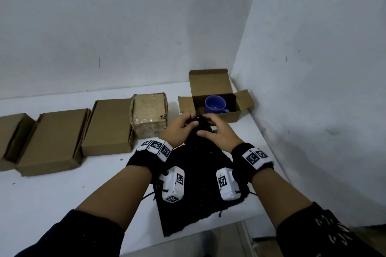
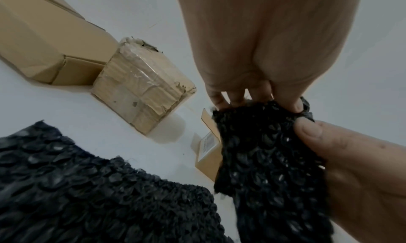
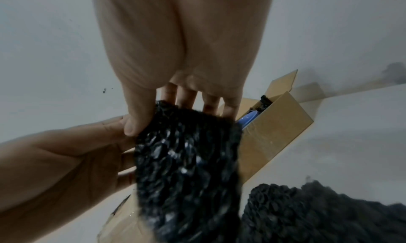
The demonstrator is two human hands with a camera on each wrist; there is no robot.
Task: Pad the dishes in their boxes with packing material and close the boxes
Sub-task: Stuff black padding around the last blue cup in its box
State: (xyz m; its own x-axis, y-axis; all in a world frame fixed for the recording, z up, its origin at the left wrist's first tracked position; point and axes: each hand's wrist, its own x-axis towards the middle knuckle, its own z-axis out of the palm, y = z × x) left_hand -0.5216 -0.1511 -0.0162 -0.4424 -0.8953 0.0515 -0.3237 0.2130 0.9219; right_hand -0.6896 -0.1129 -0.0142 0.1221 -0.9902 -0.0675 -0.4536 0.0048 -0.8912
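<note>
The strip of black bubble wrap [image 1: 200,129] is lifted by its top edge between both hands, just short of the open box [image 1: 217,101] that lies at twelve o'clock from them. Its long axis runs from the fingers down and back toward the person, where it meets or overlaps the larger black sheet [image 1: 200,194] lying flat on the white table [image 1: 62,194]; whether the two are one piece I cannot tell.

The left hand [image 1: 180,129] pinches the strip's upper left corner, thumb on the near face and fingers curled behind. The right hand [image 1: 217,133] pinches the upper right the same way — the right wrist view shows its thumb [image 3: 134,127] pressed on the wrap.

Inside the box the blue mug [image 1: 215,104] lies on its side, mouth toward the person, with a little dark padding already at the box's far end. The lid stands upright at the back and the side flaps splay out.

The move ahead looks like a short carry forward, over the near wall of the box, and the two hands are about equally near it.

At nine o'clock a taped parcel [image 1: 149,115] and a row of closed cardboard boxes [image 1: 108,127] stand along the wall.
</note>
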